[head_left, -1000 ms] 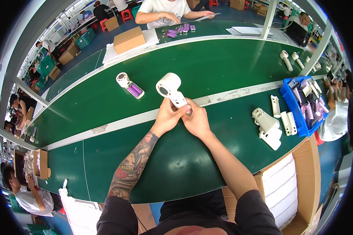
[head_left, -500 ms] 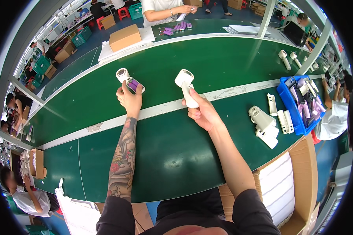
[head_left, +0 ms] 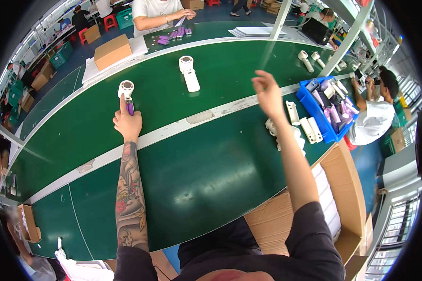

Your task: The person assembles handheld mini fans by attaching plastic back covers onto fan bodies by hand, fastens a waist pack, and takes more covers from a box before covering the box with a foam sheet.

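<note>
My left hand (head_left: 127, 122) is closed around the handle of a white handheld fan (head_left: 126, 87), its index finger stretched along the neck. The fan's handle is uncovered, with a purple battery (head_left: 130, 108) showing inside. A second white handheld fan (head_left: 189, 75) lies on the green belt, between my two hands and farther off, touched by neither. My right hand (head_left: 270, 96) hangs in the air over the belt's near edge, empty and with its fingers apart. The nearest things to it are white handle shells (head_left: 293, 113) and, partly hidden behind my forearm, white casings (head_left: 272, 129).
A blue bin (head_left: 320, 110) full of white shells and purple parts stands at the right. Several more fans (head_left: 305, 61) lie at the far right. Opposite, a person (head_left: 157, 16) works near purple batteries (head_left: 177, 33) and a cardboard box (head_left: 113, 51). A large carton (head_left: 337, 187) stands right of me.
My right hand has let go of the second fan, which now lies on the belt, and has moved right. The fan in my left hand has turned more upright. The view has swung right.
</note>
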### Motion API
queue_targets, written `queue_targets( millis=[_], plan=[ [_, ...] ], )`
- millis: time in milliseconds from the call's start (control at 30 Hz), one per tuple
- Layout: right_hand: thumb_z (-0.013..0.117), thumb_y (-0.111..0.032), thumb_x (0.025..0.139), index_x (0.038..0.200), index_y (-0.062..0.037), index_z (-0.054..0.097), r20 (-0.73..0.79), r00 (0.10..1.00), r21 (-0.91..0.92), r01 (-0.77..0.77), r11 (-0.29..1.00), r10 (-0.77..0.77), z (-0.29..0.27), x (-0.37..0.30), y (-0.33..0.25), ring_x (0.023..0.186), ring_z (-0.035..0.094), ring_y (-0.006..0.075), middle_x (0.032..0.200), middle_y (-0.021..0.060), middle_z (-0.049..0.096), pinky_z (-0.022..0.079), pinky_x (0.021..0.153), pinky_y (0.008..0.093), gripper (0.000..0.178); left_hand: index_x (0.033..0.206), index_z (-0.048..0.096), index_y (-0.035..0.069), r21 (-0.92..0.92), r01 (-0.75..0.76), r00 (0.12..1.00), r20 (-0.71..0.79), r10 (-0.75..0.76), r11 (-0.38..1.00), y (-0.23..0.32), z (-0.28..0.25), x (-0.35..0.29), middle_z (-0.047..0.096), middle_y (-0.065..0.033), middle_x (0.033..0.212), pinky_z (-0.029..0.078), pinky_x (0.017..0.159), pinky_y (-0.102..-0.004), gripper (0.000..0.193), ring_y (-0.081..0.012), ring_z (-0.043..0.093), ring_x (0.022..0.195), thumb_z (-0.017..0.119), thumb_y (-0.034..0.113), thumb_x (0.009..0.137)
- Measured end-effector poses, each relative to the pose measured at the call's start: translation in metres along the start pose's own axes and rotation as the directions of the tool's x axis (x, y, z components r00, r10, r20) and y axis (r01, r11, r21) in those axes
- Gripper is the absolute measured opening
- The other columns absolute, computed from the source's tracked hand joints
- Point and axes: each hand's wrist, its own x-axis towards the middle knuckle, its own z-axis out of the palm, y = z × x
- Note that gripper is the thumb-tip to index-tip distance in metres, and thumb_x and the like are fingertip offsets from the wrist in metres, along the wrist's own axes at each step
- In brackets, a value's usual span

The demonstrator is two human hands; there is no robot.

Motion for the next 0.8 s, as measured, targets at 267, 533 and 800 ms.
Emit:
queue_targets(
  millis=[267, 533, 800],
  plan=[
    [0.068, -0.03, 0.084, 0.137, -0.0023, 0.053, 0.024, 0.901, -0.925, -0.144, 0.352, 0.432, -0.103, 0.026, 0.114, 0.107, 0.067, 0.0397, 0.125, 0.019, 0.067, 0.056, 0.087, 0.0469, 0.062, 0.145, 0.044, 0.005, -0.135, -0.135, 0.99, -0.069, 0.127, 0.982, 0.003, 0.003, 0.0, 0.064, -0.0164, 0.108, 0.051, 0.086, -0.0462, 0.067, -0.0348, 0.064, 0.091, 0.067, 0.019, 0.084],
    [0.061, -0.009, 0.087, 0.14, -0.0104, 0.046, -0.057, 0.998, -0.633, -0.059, 0.772, 0.029, -0.055, 0.027, 0.032, 0.077, 0.072, 0.0338, 0.106, 0.0132, 0.073, 0.058, 0.064, 0.0425, 0.055, 0.135, 0.045, 0.003, -0.9, 0.191, 0.969, 0.236, 0.069, 0.393, 0.054, -0.043, -0.025, 0.061, -0.0099, 0.098, 0.056, 0.072, -0.0294, 0.048, -0.018, 0.066, 0.082, 0.063, 0.001, 0.09],
    [0.055, -0.008, 0.098, 0.121, -0.0001, 0.051, 0.43, 0.878, 0.823, -0.477, 0.308, 0.21, 0.064, -0.04, -0.039, 0.069, 0.063, 0.0186, 0.096, 0.0144, 0.068, 0.054, 0.06, 0.0309, 0.024, 0.137, 0.044, 0.002, -0.783, 0.617, 0.682, 0.581, 0.444, 0.077, 0.113, -0.029, -0.089, 0.063, -0.0114, 0.109, 0.056, 0.075, -0.0313, 0.042, -0.0198, 0.065, 0.083, 0.061, 0.009, 0.099]
  ],
)
